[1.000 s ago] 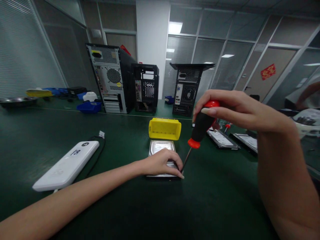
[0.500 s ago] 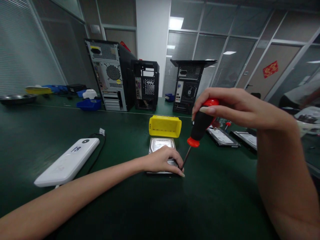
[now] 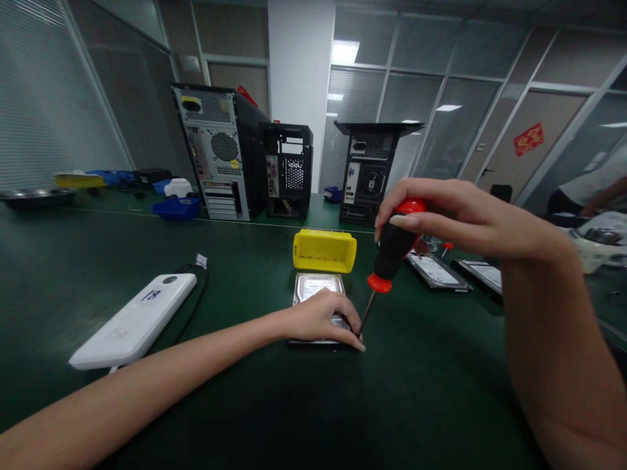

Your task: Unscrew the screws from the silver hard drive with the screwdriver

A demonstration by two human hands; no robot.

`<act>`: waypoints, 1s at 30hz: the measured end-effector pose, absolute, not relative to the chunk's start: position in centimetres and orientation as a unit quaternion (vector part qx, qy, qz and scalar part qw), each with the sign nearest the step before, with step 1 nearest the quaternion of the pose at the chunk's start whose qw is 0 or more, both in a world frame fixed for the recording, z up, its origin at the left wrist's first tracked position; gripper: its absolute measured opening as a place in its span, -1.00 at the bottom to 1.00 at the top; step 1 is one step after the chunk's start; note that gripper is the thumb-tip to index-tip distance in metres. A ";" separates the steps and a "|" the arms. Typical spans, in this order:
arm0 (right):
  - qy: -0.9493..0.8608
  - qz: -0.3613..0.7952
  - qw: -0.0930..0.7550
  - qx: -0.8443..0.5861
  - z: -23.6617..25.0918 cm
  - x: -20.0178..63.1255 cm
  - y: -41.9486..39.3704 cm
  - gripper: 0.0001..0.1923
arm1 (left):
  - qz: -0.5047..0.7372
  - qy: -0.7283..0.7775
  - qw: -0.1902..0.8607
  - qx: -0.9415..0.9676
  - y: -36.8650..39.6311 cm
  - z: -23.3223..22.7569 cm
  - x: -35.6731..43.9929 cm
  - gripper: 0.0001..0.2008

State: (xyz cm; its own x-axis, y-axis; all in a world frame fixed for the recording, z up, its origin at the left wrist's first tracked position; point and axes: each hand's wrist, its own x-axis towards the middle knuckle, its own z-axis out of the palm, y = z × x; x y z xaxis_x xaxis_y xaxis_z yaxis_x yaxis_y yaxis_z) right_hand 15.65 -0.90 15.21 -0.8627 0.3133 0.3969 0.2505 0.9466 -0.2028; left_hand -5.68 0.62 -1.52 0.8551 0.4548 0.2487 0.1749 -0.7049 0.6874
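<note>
A silver hard drive lies flat on the green table, partly covered by my left hand. The thumb and fingers of that hand curl at the drive's near right corner, close around the screwdriver's tip. My right hand grips the red and black handle of a screwdriver from above. Its thin metal shaft slants down to the left and reaches the drive's corner, where the fingers hide the very end. Directly behind the drive stands a yellow plastic bin.
A white power bank with a cable lies left. More hard drives rest at the right, near another red-topped screwdriver. Computer cases line the back beside a blue bin. A person's arm shows far right.
The whole view has shifted slightly, so things sit a little lower in the picture. Both hands keep their hold, and the screwdriver stays at the drive's corner.
</note>
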 end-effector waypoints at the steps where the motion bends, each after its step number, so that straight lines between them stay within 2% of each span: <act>1: -0.963 0.069 0.218 -0.146 15.2 15.6 -0.9 -0.75 | 0.205 0.178 0.341 0.900 0.5 -1.5 -5.6 -0.87; 15: -0.959 0.111 0.208 -0.154 15.1 15.7 -1.0 -0.78 | 0.193 0.147 0.330 0.912 0.6 -1.0 -5.9 -0.90; 22: -0.962 0.086 0.220 -0.134 15.1 15.2 -0.8 -0.75 | 0.197 0.126 0.329 0.915 0.5 -0.8 -5.8 -0.91; 30: -0.950 0.016 0.293 -0.108 14.2 13.7 -0.5 -0.78 | 0.221 0.116 0.364 0.897 0.6 -1.7 -5.9 -0.90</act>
